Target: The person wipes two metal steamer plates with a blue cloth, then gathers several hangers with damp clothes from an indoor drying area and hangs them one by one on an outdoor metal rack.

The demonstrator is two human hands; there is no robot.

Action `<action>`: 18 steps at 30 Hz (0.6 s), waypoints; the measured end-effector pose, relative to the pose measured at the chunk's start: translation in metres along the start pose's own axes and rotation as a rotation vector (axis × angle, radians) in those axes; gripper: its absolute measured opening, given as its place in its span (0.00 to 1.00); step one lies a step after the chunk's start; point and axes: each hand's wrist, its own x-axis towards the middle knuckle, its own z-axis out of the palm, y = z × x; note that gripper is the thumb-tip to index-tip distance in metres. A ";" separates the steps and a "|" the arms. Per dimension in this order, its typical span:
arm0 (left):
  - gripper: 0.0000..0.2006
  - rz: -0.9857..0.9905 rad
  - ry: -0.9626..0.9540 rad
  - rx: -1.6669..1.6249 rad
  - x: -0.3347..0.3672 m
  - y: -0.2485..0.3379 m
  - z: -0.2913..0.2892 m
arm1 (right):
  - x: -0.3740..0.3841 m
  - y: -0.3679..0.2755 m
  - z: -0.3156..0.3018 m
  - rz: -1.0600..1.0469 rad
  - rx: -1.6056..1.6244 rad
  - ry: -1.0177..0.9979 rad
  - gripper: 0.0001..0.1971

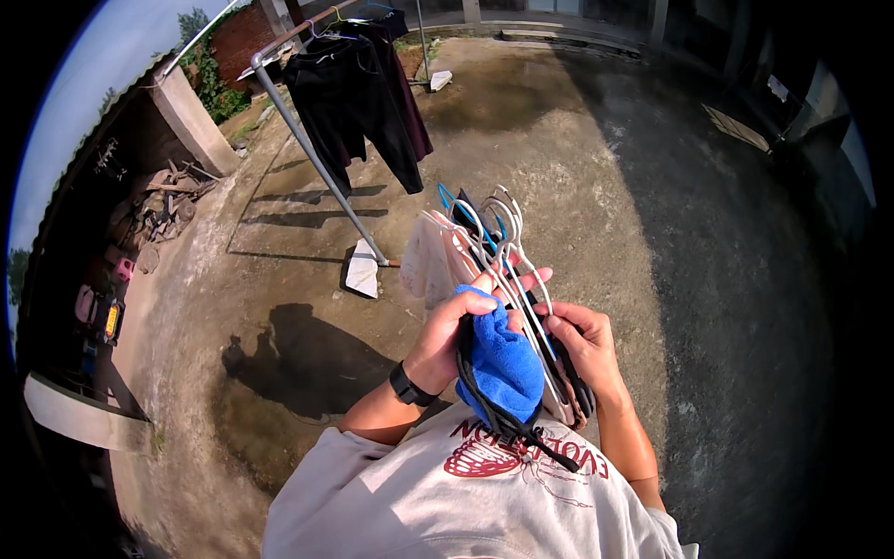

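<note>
In front of my chest, my left hand (445, 340), with a black band on its wrist, closes around a fuzzy blue cloth (503, 349) edged with black cord. The same hand grips a bundle of clothes hangers (507, 244), white, beige and blue, their hooks pointing away from me. Folded garments hang on them: a pale printed one (436, 261) shows at the left, darker ones at the right, partly hidden. On the bundle's right side, the fingers of my right hand (585, 347) pinch a white hanger's edge.
A metal drying rack (321, 163) stands ahead to the left, with dark trousers (354, 112) hung on it. A white block (361, 270) sits at its foot. Rubble (168, 205) and a parked vehicle (112, 319) lie along the left. Concrete ground surrounds me, shaded at right.
</note>
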 end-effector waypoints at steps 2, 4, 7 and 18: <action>0.37 -0.018 -0.078 0.032 0.050 0.015 -0.020 | 0.042 0.000 -0.020 0.065 0.093 0.000 0.10; 0.38 -0.030 -0.063 0.018 0.093 0.030 -0.027 | 0.086 0.006 -0.038 0.073 0.093 -0.010 0.11; 0.37 -0.010 -0.034 -0.002 0.162 0.048 -0.041 | 0.161 0.021 -0.064 0.040 0.187 -0.026 0.11; 0.38 0.172 0.133 -0.004 0.413 0.137 -0.103 | 0.465 0.032 -0.175 -0.093 -0.029 -0.324 0.13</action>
